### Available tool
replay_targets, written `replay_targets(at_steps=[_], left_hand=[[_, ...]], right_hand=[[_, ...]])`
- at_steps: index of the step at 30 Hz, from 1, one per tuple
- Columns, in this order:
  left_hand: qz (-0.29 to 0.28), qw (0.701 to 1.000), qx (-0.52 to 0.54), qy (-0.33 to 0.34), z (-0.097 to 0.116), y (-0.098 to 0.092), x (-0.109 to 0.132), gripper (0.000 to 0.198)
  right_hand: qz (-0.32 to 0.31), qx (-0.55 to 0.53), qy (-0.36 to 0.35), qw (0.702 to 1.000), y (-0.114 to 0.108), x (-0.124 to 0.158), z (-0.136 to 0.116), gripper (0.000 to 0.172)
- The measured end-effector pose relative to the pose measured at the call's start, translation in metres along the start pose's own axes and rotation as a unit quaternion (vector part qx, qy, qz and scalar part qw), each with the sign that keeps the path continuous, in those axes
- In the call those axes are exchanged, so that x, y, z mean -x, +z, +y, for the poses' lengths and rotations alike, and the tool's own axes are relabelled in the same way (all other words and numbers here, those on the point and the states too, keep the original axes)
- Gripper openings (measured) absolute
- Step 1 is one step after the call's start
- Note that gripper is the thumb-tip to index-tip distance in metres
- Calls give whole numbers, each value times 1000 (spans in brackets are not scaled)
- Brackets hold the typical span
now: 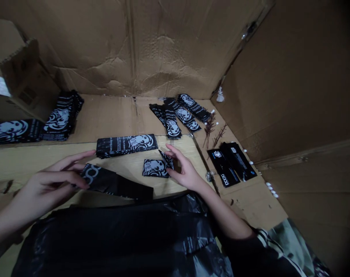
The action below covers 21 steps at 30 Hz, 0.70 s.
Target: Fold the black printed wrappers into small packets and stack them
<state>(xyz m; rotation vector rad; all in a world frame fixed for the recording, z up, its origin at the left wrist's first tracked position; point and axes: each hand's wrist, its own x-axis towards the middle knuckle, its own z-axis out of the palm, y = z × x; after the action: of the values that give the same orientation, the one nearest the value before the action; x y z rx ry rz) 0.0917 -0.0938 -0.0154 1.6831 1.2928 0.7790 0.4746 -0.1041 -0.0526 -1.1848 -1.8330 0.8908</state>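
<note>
My left hand (48,184) pinches one end of a long, flat black sleeve (119,182) with pale ring-shaped lettering. The sleeve slants down to the right, over the front part of the work surface. At the centre, my right hand (185,169) has its thumb and fingers closed around the right end of a short black printed packet (154,168), whose corner is lifted. Just behind both hands lies a neat stack of black printed packets (125,145). A large black plastic bag (120,234) lies in front, nearest my body.
Fanned black packets (173,119) lie at the back. On the right are black cards (224,167), brown twigs (211,129) and white beads. More packet piles (59,119) sit left beside a cardboard box (30,84). Cardboard walls (169,42) enclose the back and right.
</note>
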Motion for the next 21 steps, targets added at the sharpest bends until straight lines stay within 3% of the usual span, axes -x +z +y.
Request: replay_targets(at_steps=[4,7,10,14,17,21], left_hand=[[-3,986,97,-132,-1,-2,2,18],[-24,947,218,-237,-2,-3,-1,14],[-21,914,282,-291,7,3,-7,31],[27,884,252,-392,36,20,-14,64],[17,881,244,-405,57,27,-18,73],[34,893,299,-336,67,21,-25,67]], right_hand=[[2,-5,3,1000,0,0,3,78],[0,-2,8,1000,0,0,3,79],[0,-2,11,1000,0,0,3,78],[4,-4,7,1000,0,0,2,77],[2,-2,17,1000,0,0,3,77],[4,-14,18,1000,0,0,5,79]])
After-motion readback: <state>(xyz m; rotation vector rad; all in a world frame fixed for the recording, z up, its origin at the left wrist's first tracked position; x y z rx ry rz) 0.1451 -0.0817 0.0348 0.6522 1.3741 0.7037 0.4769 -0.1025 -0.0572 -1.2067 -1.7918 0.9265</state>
